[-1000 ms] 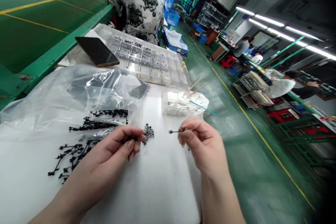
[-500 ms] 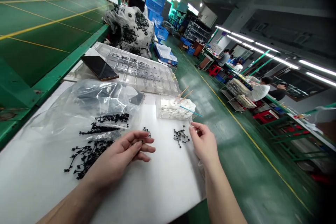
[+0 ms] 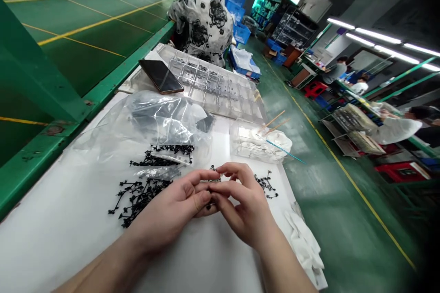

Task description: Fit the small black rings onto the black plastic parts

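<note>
My left hand (image 3: 173, 201) and my right hand (image 3: 245, 203) meet above the white work surface, their fingertips pressed together. Pinched between them is a small black part (image 3: 209, 191), mostly covered by the fingers. Left of my left hand lies a heap of black branched plastic pieces (image 3: 137, 201), with more of them at the mouth of a clear plastic bag (image 3: 117, 121). A smaller cluster of similar black pieces (image 3: 266, 183) rests beyond my right hand, partly hidden by it. Some tiny parts (image 3: 213, 169) show just behind my fingertips.
A clear box (image 3: 240, 146) with white material and thin sticks stands behind my hands. Farther back are a compartment tray (image 3: 220, 87) and a phone (image 3: 161, 75). White cloth (image 3: 305, 242) lies at the right edge. A green frame (image 3: 113, 87) borders the left side; a person (image 3: 206, 27) sits ahead.
My right hand has moved left from beside the small cluster to meet my left hand, and its fingers now pinch at the left fingertips. The whole view has shifted.
</note>
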{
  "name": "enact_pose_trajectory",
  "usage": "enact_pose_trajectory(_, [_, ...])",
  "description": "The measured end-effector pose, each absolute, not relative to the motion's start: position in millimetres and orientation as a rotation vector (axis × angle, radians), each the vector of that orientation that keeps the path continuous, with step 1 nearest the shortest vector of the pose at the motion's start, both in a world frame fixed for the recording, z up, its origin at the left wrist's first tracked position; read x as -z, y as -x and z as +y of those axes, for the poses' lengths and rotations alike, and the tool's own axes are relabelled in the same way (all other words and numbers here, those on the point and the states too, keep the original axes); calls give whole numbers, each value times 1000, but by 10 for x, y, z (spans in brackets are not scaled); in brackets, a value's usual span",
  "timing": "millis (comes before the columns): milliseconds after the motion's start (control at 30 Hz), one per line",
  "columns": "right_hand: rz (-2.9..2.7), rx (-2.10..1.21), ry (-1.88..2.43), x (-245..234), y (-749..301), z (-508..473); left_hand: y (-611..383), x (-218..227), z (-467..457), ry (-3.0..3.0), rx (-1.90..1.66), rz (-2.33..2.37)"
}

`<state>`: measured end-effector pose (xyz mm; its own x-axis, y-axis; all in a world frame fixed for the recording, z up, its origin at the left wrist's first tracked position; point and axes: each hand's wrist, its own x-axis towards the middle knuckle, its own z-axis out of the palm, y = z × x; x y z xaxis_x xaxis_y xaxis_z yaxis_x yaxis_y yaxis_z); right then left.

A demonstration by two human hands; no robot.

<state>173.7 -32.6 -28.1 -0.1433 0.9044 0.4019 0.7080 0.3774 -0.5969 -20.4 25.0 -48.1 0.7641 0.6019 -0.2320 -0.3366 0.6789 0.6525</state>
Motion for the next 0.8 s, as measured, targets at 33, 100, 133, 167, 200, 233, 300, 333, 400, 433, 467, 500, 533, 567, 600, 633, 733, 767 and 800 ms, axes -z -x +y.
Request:
enact_pose_trajectory(33, [-1891, -336, 1374, 296, -1758, -327, 203, 493, 252, -633, -542, 463])
enact_pose_trajectory(100, [-1851, -330, 1348, 298, -1778, -338, 199, 517, 257, -651, -536, 472])
enact_pose_trajectory(133, [-1827, -330, 1340, 290, -1778, -346, 198, 526, 260, -666, -537, 477])
enact_pose_trajectory(167, [-1800, -339, 1333, 281, -1773, -355, 197, 532, 264, -691, -537, 485])
enact_pose_trajectory(200, [-1764, -357, 1326, 273, -1767, -363, 197, 535, 269, -730, -534, 495])
enact_pose_trajectory(233, [-1722, -387, 1321, 268, -1761, -370, 199, 535, 273, -776, -529, 506])
enact_pose_trajectory(300, [-1619, -474, 1312, 268, -1755, -383, 203, 528, 283, -877, -516, 542])
enact_pose_trajectory(333, [-1563, -532, 1310, 273, -1756, -387, 205, 522, 286, -923, -513, 568])
enact_pose_trajectory(400, [-1449, -666, 1310, 287, -1758, -391, 207, 510, 290, -990, -516, 619])
enact_pose_trajectory(433, [-1392, -742, 1308, 295, -1759, -391, 207, 503, 289, -1014, -515, 645])
enact_pose_trajectory(467, [-1334, -819, 1304, 303, -1756, -390, 207, 497, 287, -1035, -517, 666])
enact_pose_trajectory(500, [-1280, -887, 1298, 309, -1752, -389, 207, 492, 283, -1050, -519, 679])
enact_pose_trajectory(533, [-1237, -936, 1292, 314, -1745, -387, 209, 487, 278, -1059, -521, 683])
enact_pose_trajectory(567, [-1215, -961, 1289, 319, -1737, -385, 211, 483, 271, -1064, -520, 681])
enact_pose_trajectory(600, [-1215, -960, 1293, 322, -1728, -384, 215, 480, 265, -1064, -520, 669])
enact_pose_trajectory(633, [-1236, -937, 1301, 324, -1721, -383, 219, 479, 259, -1053, -521, 648])
enact_pose_trajectory(733, [-1341, -813, 1328, 324, -1713, -384, 230, 488, 253, -963, -543, 566])
enact_pose_trajectory(767, [-1360, -774, 1334, 322, -1715, -384, 233, 495, 256, -918, -561, 538])
enact_pose_trajectory(800, [-1364, -740, 1340, 318, -1719, -385, 235, 501, 260, -877, -587, 516])
